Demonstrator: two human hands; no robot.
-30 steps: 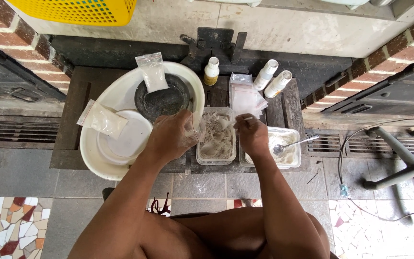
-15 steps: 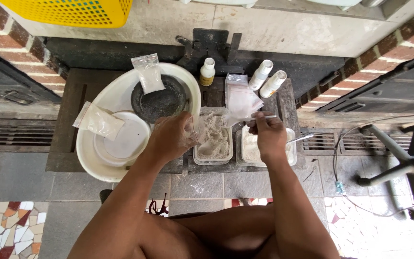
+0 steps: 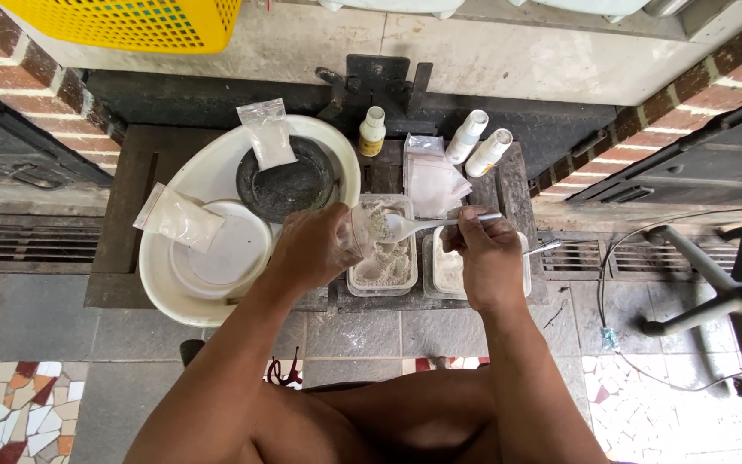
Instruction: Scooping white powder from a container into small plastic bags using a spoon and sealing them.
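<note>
My left hand (image 3: 315, 249) holds a small clear plastic bag (image 3: 362, 228) open over a clear tub of beige powder (image 3: 381, 268). My right hand (image 3: 487, 256) grips a metal spoon (image 3: 427, 225) by its handle, and the powder-laden bowl of the spoon points into the bag's mouth. A second clear tub with white powder (image 3: 445, 273) sits under my right hand, with another spoon handle (image 3: 544, 249) sticking out to its right.
A large white basin (image 3: 165, 283) on the left holds a dark bowl (image 3: 289, 182), a white lid and two filled bags (image 3: 180, 218). Three small bottles (image 3: 465, 137) and a stack of empty bags (image 3: 429, 180) stand behind the tubs. A metal stool base (image 3: 723, 301) stands at right.
My right hand has moved from the white-powder tub to the left, bringing a spoonful of powder to the bag held in my left hand.
</note>
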